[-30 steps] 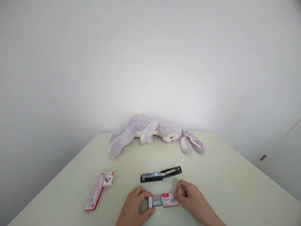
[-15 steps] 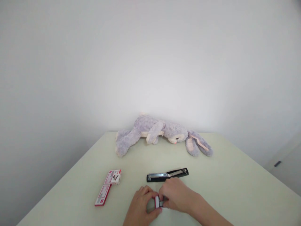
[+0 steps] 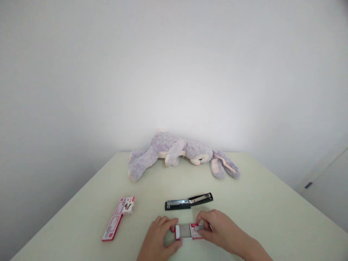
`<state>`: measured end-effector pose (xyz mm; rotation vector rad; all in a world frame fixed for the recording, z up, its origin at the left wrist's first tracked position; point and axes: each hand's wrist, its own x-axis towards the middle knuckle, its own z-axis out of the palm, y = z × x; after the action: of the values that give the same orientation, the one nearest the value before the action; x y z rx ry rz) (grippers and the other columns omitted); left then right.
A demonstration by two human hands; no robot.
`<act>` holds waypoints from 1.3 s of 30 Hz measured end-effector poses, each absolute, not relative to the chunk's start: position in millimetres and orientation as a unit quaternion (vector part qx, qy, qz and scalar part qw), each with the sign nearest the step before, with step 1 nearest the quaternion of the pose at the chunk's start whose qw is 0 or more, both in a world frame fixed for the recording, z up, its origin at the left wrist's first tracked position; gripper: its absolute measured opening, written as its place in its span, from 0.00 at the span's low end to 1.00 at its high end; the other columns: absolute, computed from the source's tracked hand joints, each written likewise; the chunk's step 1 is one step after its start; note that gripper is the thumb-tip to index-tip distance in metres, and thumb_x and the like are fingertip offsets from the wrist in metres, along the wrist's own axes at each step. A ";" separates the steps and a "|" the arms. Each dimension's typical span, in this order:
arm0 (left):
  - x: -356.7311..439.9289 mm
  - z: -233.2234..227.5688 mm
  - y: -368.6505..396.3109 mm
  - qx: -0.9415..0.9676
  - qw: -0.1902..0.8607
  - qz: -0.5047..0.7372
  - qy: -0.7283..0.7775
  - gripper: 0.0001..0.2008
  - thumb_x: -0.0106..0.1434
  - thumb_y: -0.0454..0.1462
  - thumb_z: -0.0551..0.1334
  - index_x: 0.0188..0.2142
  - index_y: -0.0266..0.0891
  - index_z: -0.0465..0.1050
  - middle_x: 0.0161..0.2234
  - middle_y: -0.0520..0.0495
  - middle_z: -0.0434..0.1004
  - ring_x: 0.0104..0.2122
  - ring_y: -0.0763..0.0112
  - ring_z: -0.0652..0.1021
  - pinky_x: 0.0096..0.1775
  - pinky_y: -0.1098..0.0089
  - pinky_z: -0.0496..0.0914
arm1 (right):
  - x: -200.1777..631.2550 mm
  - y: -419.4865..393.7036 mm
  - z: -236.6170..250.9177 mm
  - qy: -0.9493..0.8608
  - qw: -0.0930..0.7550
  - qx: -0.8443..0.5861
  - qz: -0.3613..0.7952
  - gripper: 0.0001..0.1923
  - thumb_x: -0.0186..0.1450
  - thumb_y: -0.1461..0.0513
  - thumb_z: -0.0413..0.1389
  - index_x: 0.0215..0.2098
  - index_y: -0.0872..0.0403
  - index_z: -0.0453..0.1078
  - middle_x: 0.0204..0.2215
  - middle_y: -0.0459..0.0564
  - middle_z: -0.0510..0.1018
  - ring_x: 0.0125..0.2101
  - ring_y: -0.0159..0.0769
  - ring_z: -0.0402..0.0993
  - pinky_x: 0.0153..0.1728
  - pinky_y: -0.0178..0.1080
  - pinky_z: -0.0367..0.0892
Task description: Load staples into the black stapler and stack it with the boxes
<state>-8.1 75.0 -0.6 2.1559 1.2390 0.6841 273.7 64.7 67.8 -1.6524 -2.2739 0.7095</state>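
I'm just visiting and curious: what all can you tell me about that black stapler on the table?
The black stapler lies opened out almost straight on the pale green table. Its left part is a black body with a shiny, silvery metal channel along it; its right part, also black with a metal strip, angles slightly up to the right in the picture. The two meet near the middle. It rests beyond the right hand, and neither hand touches it. Whether staples are inside is too small to tell.
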 end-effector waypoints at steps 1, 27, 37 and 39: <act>-11.7 -2.8 75.3 0.800 0.288 0.259 0.458 0.24 0.61 0.45 0.69 0.57 0.51 0.74 0.43 0.47 0.80 0.44 0.60 0.76 0.53 0.57 0.68 | 279.2 61.3 66.4 -0.766 0.136 -0.571 0.262 0.18 0.60 0.59 0.62 0.50 0.46 0.76 0.28 0.42 0.79 0.30 0.36 0.73 0.31 0.34 0.58; 3.7 13.8 128.4 0.770 0.197 0.249 0.553 0.13 0.61 0.45 0.67 0.46 0.54 0.79 0.48 0.53 0.78 0.50 0.60 0.73 0.51 0.62 0.61 | 229.9 78.2 55.2 -0.813 0.132 -0.532 0.196 0.06 0.58 0.62 0.64 0.34 0.46 0.80 0.31 0.41 0.78 0.32 0.32 0.72 0.32 0.33 0.55; 15.6 16.6 86.5 0.778 0.243 0.242 0.527 0.13 0.60 0.44 0.70 0.46 0.58 0.78 0.45 0.55 0.78 0.48 0.62 0.72 0.50 0.61 0.58 | 226.1 94.2 64.2 -0.827 0.183 -0.492 0.201 0.06 0.67 0.58 0.62 0.33 0.47 0.80 0.27 0.40 0.72 0.29 0.29 0.69 0.30 0.32 0.54; 16.5 17.2 86.3 0.777 0.245 0.244 0.527 0.13 0.60 0.43 0.70 0.45 0.57 0.78 0.45 0.55 0.78 0.48 0.62 0.72 0.50 0.61 0.58 | 223.2 94.8 61.8 -0.830 0.182 -0.487 0.203 0.06 0.67 0.59 0.62 0.31 0.48 0.79 0.26 0.40 0.72 0.28 0.29 0.69 0.30 0.32 0.54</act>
<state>16.5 86.3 17.2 2.1206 1.4376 0.6658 223.2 94.8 61.8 -1.3754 -2.3432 0.5718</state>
